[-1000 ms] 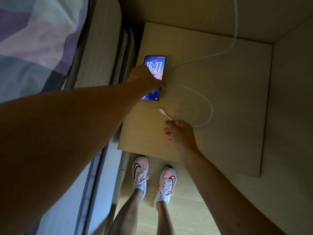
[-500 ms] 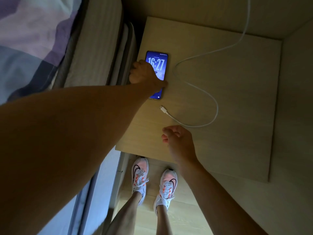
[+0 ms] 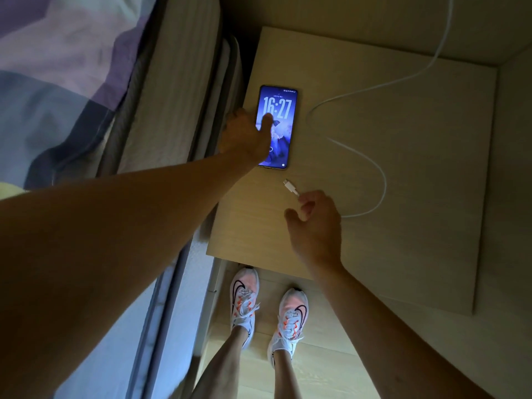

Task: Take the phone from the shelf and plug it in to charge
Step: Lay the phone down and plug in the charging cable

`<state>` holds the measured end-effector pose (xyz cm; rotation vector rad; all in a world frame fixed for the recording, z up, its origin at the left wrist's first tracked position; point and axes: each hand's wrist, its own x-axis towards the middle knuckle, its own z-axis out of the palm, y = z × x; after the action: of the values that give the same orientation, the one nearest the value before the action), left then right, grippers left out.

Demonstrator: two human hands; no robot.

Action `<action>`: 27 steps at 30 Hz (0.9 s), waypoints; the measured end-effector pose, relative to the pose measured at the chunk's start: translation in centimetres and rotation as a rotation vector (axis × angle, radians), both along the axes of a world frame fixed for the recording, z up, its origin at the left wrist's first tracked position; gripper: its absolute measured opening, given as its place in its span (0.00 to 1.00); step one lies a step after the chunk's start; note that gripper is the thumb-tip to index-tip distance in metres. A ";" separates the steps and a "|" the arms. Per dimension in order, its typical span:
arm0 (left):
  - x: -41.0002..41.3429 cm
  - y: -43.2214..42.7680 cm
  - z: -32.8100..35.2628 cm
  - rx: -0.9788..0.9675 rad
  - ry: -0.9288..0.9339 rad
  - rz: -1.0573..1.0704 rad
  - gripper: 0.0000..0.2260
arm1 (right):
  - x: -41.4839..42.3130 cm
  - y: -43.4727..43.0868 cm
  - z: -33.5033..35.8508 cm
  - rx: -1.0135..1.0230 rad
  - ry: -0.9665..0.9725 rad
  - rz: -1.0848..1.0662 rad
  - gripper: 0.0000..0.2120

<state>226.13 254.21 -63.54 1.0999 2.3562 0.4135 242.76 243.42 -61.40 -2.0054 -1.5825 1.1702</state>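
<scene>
We had the left hand (image 3: 244, 133) pressing the phone (image 3: 277, 126) flat on the shelf (image 3: 417, 168) to steady it, while right hand (image 3: 315, 223) fingers pinched the cable (image 3: 380, 180) just behind its plug (image 3: 289, 186), aimed at the port.

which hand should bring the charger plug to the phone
Right. The right hand already pinches the cable just behind its plug, which lies near the phone's bottom edge. The left hand rests on the phone, steadying it.
</scene>
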 end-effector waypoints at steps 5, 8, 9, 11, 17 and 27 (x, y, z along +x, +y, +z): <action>-2.1 -1.2 -0.4 0.067 -0.143 0.020 0.22 | -0.6 2.3 -1.2 0.100 -0.377 0.305 0.15; -2.2 -1.7 -0.6 0.098 -0.220 -0.006 0.20 | -0.5 2.8 -2.0 0.110 -0.474 0.354 0.11; -2.2 -1.8 -0.7 0.103 -0.237 -0.019 0.19 | -0.5 2.8 -2.2 0.114 -0.483 0.366 0.10; -2.1 -1.9 -0.8 0.104 -0.235 -0.038 0.19 | -0.5 2.8 -2.4 0.130 -0.489 0.395 0.09; -2.4 -2.1 -0.7 0.124 -0.276 -0.034 0.16 | -0.8 2.2 -2.2 0.135 -0.322 0.306 0.08; -2.4 -2.0 -0.2 0.090 -0.282 -0.049 0.16 | -3.8 2.6 -1.8 0.050 -0.255 0.217 0.09</action>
<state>223.72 252.20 -63.79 1.0608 2.0775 0.6199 238.94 245.98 -63.24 -2.0574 -1.9757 0.9637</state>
